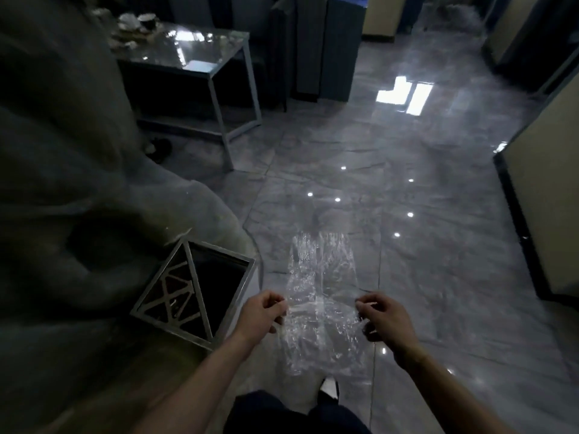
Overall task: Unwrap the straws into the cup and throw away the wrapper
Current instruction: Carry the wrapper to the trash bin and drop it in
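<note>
Left hand [266, 311] and right hand [382, 317] each pinching a side edge of the clear wrapper [322, 296] — stretched between them, long axis running away from the person, just right of the square bin [200, 286], above the floor [438, 183].

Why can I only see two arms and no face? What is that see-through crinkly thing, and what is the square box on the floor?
The picture comes from a camera worn on a person's head. It looks forward and down, so you see what the person sees: their own arms, never their face.

The left hand and the right hand each pinch one side of a clear plastic wrapper and hold it stretched out above the shiny grey tiled floor. I can see no straws in it.

The square metal box, to the left of the hands, is open on top and dark inside. It is probably a bin, so the wrapper may go in there next.

Further back stands a glass-topped table with some cups on it. The bright spots on the floor are just lights reflected in the tiles.
</note>
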